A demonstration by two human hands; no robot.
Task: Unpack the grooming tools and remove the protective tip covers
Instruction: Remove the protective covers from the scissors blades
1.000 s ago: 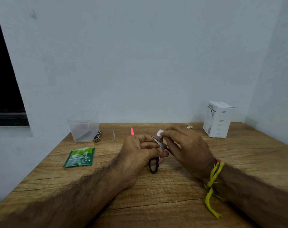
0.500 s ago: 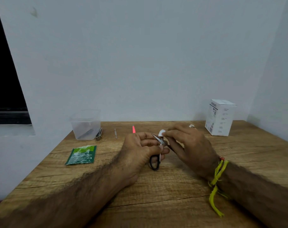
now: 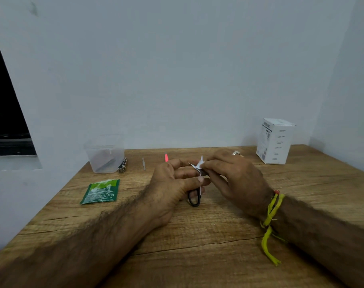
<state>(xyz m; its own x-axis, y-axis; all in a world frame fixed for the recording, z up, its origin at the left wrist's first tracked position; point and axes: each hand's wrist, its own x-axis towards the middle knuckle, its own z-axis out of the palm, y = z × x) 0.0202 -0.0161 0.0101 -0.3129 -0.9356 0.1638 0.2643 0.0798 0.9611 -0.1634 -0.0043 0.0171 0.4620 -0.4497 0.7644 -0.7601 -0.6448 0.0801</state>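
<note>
While the left hand (image 3: 172, 183) grips the small scissors (image 3: 195, 196) over the middle of the table (image 3: 218, 256), the right hand (image 3: 235, 179) fingers pinch the white tip cover (image 3: 198, 164), which next needs a straight pull off the blades.

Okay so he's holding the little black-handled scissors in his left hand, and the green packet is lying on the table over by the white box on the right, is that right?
Not quite. In the head view the green packet lies on the left of the table, near the clear plastic tub, far from the white box. The left hand does hold the black-handled scissors.
</note>
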